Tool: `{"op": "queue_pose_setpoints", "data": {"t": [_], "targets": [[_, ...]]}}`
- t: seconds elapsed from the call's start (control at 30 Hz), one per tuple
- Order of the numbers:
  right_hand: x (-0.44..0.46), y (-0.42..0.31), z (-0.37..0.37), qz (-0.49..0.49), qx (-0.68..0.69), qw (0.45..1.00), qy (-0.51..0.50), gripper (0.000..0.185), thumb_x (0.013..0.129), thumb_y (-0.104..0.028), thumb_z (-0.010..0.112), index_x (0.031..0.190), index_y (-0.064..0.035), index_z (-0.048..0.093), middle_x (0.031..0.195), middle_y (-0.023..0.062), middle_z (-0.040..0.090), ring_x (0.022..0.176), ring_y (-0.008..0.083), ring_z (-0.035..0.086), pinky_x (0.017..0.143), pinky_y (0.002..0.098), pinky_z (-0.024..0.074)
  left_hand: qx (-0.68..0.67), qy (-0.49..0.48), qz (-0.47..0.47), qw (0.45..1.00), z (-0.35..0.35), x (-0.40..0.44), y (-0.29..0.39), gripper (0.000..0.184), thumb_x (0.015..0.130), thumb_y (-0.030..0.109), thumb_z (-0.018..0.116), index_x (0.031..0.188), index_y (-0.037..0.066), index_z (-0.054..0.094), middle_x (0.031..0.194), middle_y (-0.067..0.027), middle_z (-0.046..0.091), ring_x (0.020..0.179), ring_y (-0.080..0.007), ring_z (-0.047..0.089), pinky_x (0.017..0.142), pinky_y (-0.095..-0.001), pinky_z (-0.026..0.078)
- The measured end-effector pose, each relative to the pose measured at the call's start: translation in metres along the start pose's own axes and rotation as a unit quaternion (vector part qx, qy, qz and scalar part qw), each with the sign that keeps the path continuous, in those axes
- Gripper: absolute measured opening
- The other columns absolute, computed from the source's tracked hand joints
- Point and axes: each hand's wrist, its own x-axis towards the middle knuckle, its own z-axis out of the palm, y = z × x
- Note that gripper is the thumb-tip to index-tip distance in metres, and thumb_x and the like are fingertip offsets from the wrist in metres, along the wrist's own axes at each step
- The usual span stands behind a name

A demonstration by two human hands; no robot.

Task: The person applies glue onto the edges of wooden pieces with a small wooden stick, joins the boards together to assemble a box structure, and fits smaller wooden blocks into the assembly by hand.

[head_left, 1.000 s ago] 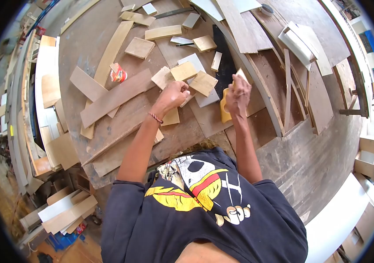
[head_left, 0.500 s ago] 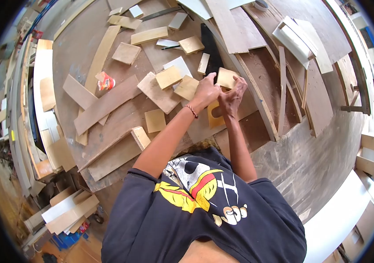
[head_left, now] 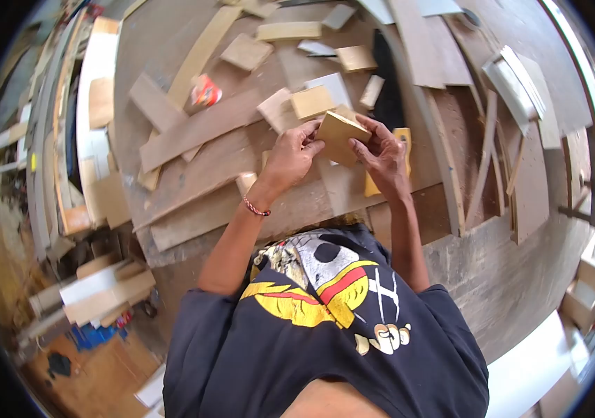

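Between my hands is a small square wooden block (head_left: 341, 141), tilted so that one broad face and a thin edge show. My left hand (head_left: 293, 155) pinches its left edge between thumb and fingers. On the other side, my right hand (head_left: 384, 159) grips the right edge, thumb on the near face. Just behind lies another wooden block (head_left: 313, 102) on the bench. A handsaw lies partly hidden beyond my right hand; its black blade (head_left: 385, 87) and yellow handle (head_left: 404, 139) show.
Several loose blocks and offcuts cover the bench, with a long board (head_left: 203, 129) at left. A red and white cup (head_left: 205, 91) lies among them. Plywood strips and a raised wooden edge (head_left: 444, 153) run along the right. White panels (head_left: 513, 90) are stacked farther right.
The block has come closer to my body and been turned, its broad face now tilted toward me. My left hand has shifted left, onto its edge. The whole view has swung.
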Motion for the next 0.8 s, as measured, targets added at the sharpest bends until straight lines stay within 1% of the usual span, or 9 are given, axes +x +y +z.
{"op": "queue_pose_setpoints", "data": {"t": [0.07,0.17,0.2,0.23,0.33,0.5,0.57,0.63,0.8], "targets": [[-0.006,-0.001,0.019,0.016,-0.025,0.999,-0.028,0.020,0.077,-0.005,0.066,0.095,0.0044,0.063,0.082,0.0103,0.067,0.073,0.0083,0.062,0.064,0.0235,0.0506,0.110,0.090,0.053,0.988,-0.021,-0.025,-0.010,0.036,0.085,0.003,0.057,0.120,-0.001,0.054,0.093,-0.0138,0.066,0.081,-0.0129,0.062,0.075,-0.0264,0.050],[-0.028,-0.005,0.054,0.054,-0.126,0.989,-0.057,0.017,0.075,-0.007,0.068,0.086,0.0047,0.063,0.075,0.0126,0.067,0.068,0.0100,0.062,0.060,0.0255,0.0507,0.107,0.233,0.019,0.966,-0.056,-0.068,-0.018,0.032,0.085,0.004,0.058,0.116,0.000,0.057,0.088,-0.0122,0.067,0.077,-0.0141,0.063,0.071,-0.0275,0.051],[-0.038,-0.009,0.068,0.008,-0.160,0.986,-0.042,0.017,0.074,-0.008,0.068,0.080,0.0051,0.060,0.068,0.0129,0.065,0.062,0.0112,0.061,0.056,0.0267,0.0498,0.088,0.273,0.015,0.958,-0.067,-0.082,-0.028,0.027,0.085,0.006,0.059,0.111,-0.002,0.059,0.083,-0.0099,0.067,0.073,-0.0130,0.063,0.068,-0.0262,0.052],[-0.047,0.000,0.080,-0.020,-0.160,0.986,-0.040,0.017,0.075,-0.009,0.068,0.079,0.0053,0.058,0.065,0.0139,0.064,0.059,0.0151,0.063,0.055,0.0283,0.0496,0.085,0.278,0.013,0.957,-0.077,-0.097,-0.032,0.027,0.085,0.006,0.059,0.111,-0.002,0.059,0.083,-0.0099,0.067,0.073,-0.0130,0.063,0.068,-0.0262,0.052],[-0.067,0.013,0.110,-0.013,-0.200,0.978,-0.052,0.018,0.076,-0.009,0.069,0.079,0.0043,0.057,0.062,0.0084,0.062,0.057,0.0086,0.058,0.051,0.0242,0.0465,0.032,0.294,-0.079,0.952,-0.090,-0.130,-0.048,0.023,0.086,0.008,0.059,0.106,-0.005,0.060,0.084,-0.0092,0.067,0.073,-0.0118,0.062,0.065,-0.0239,0.052],[-0.087,0.037,0.143,-0.028,-0.272,0.961,-0.044,0.021,0.075,-0.014,0.068,0.080,0.0032,0.057,0.064,0.0181,0.062,0.057,0.0248,0.064,0.053,0.0337,0.0487,-0.072,0.231,-0.137,0.960,-0.081,-0.146,-0.093,0.024,0.086,0.010,0.061,0.104,-0.007,0.060,0.086,-0.0106,0.066,0.072,-0.0107,0.062,0.062,-0.0237,0.053],[-0.093,0.042,0.152,-0.032,-0.274,0.961,-0.035,0.022,0.077,-0.015,0.068,0.083,0.0022,0.056,0.064,0.0180,0.062,0.057,0.0261,0.064,0.054,0.0342,0.0487,-0.089,0.225,-0.137,0.960,-0.075,-0.145,-0.102,0.030,0.085,0.012,0.063,0.107,-0.008,0.059,0.087,-0.0114,0.065,0.072,-0.0110,0.062,0.062,-0.0243,0.053],[-0.096,0.037,0.159,-0.042,-0.246,0.968,-0.027,0.021,0.081,-0.015,0.064,0.090,0.0006,0.053,0.070,0.0222,0.062,0.063,0.0387,0.062,0.054,0.0433,0.0479,-0.096,0.226,-0.118,0.962,-0.072,-0.143,-0.109,0.036,0.085,0.013,0.064,0.111,-0.010,0.056,0.089,-0.0126,0.065,0.072,-0.0114,0.062,0.061,-0.0242,0.053],[-0.105,0.035,0.168,-0.073,-0.237,0.968,-0.042,0.022,0.086,-0.016,0.059,0.102,-0.0011,0.054,0.075,0.0236,0.062,0.069,0.0387,0.062,0.057,0.0425,0.0477,-0.093,0.207,-0.095,0.969,-0.070,-0.133,-0.110,0.037,0.084,0.015,0.065,0.110,-0.010,0.057,0.089,-0.0116,0.066,0.071,-0.0108,0.061,0.060,-0.0236,0.051]]}}
